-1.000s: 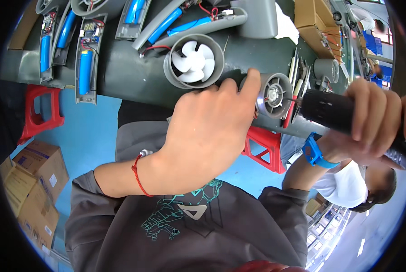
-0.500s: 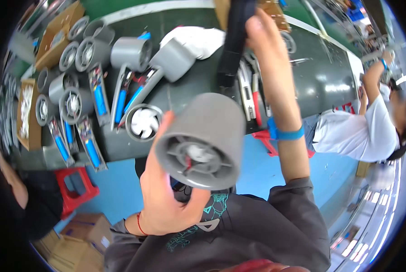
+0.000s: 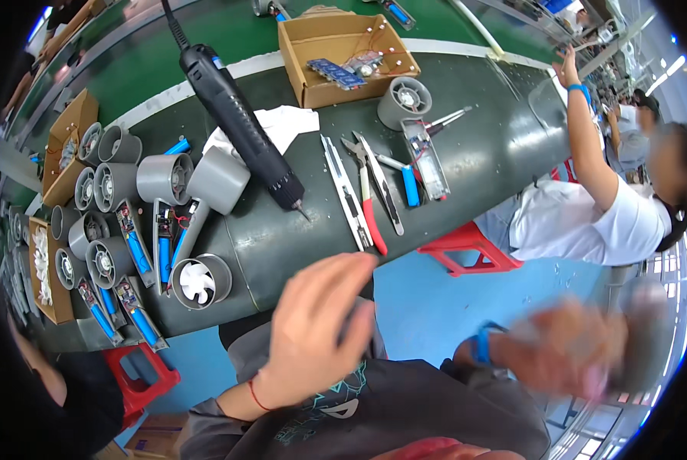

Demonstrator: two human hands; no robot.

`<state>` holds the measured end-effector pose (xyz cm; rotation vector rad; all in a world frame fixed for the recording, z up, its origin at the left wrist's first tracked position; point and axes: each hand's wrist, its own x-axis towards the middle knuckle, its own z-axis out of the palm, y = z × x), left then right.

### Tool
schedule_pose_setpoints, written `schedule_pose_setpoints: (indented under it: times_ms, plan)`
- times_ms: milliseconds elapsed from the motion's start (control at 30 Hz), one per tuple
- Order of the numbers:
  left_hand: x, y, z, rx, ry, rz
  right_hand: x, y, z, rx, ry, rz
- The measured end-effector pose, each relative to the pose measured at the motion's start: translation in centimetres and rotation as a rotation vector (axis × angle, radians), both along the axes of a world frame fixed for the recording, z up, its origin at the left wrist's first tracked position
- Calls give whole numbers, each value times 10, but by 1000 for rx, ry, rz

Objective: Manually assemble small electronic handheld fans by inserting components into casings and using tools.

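My left hand (image 3: 313, 330) hovers over the near edge of the dark green table (image 3: 481, 153), fingers loosely spread and holding nothing. It has a red string at the wrist. My right hand (image 3: 566, 356), with a blue wristband, is motion-blurred at the lower right, off the table. It appears to grip a blurred grey round fan housing (image 3: 644, 337). A black electric screwdriver (image 3: 240, 123) on a cord lies or hangs over the table, tip down, in neither hand. A white-bladed fan in a grey housing (image 3: 200, 280) sits on the table to the left of my left hand.
Several grey housings (image 3: 165, 178) and blue-celled circuit boards (image 3: 138, 253) crowd the table's left. Red-handled pliers (image 3: 368, 205), tweezers, a white cloth (image 3: 282, 123) and a cardboard box (image 3: 343, 54) lie farther back. A person in white (image 3: 589, 215) sits at the right by a red stool (image 3: 466, 249).
The view swung down onto the table. My right hand let go of the screwdriver and dropped to the lower right. The grey housing has left my left hand.
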<state>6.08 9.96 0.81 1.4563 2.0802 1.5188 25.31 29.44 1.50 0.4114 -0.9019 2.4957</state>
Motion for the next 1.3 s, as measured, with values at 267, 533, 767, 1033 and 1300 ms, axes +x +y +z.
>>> schedule_pose_setpoints:
  times_ms: [267,533,767,1033,1300]
  plan:
    - [-22,-18,-30,-61,-182,253,-24,44,28,229,-601,-1032]
    - [-31,-64,7,-222,337,675,-59,340,-61,561,-1444,-992]
    - [-43,-78,-1,-437,326,624,-72,330,-21,2173,-1444,-1603]
    - [-41,-72,1,-32,100,360,-161,-64,33,1461,-574,-327]
    - [-42,-68,-17,-53,20,347,-198,-65,19,1443,-677,-525]
